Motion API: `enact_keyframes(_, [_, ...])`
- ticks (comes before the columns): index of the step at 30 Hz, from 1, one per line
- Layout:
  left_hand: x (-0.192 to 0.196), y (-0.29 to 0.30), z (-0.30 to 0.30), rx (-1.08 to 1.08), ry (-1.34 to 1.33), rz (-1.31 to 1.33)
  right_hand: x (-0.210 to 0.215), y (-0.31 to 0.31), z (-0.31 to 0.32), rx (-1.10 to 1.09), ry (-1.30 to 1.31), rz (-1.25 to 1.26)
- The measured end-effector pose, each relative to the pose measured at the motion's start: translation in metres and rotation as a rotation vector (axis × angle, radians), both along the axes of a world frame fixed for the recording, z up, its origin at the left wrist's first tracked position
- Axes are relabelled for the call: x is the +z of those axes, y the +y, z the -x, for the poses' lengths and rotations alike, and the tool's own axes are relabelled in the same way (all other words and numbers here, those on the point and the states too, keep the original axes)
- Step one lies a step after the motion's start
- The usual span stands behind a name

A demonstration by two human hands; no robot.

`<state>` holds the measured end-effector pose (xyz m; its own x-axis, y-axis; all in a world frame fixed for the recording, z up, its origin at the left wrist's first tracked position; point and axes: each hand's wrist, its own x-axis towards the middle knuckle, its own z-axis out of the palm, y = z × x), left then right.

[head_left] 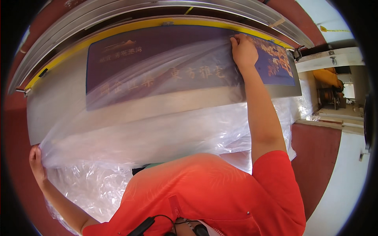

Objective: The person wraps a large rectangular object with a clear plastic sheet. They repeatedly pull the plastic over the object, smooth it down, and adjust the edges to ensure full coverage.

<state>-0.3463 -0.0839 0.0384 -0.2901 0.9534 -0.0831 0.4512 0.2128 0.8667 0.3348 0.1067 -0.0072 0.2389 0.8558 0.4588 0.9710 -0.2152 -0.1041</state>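
With my left hand (37,162) pinching the plastic sheet (157,131) at the near left corner of the board (53,106) and my right hand (245,51) closed on it by the far edge, I should pull evenly, lest it bunch where it drapes across the picture (271,74).

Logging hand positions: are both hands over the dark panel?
No: the right hand is over the dark panel, but the left hand is beyond its lower-left corner.

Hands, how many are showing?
2: left hand, lower left, at the edge of the clear film; right hand, upper right, near the top of the dark panel.
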Motion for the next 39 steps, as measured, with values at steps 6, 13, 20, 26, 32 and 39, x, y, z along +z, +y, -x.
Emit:
enact_keyframes(6, [0.006,0.069,-0.051,0.266,-0.472,-0.297,-0.011,0.014,-0.020,0.252,0.535,-0.240])
enact_keyframes(13, [-0.066,0.228,-0.032,0.318,0.309,-0.402,-0.007,0.033,-0.057,0.092,1.022,-0.260])
enact_keyframes(20, [-0.068,0.277,-0.089,0.562,0.301,-0.142,-0.007,0.068,-0.083,-0.039,1.172,-0.144])
enact_keyframes(26, [-0.069,0.276,-0.090,0.582,-0.047,-0.209,-0.034,0.077,-0.121,-0.071,1.092,-0.189])
enact_keyframes(32, [-0.063,0.266,-0.092,0.548,-0.169,-0.138,-0.027,0.079,-0.107,-0.086,1.241,-0.205])
enact_keyframes(39, [-0.060,0.260,-0.092,0.349,-0.221,-0.173,-0.023,0.077,-0.116,-0.025,1.364,-0.158])
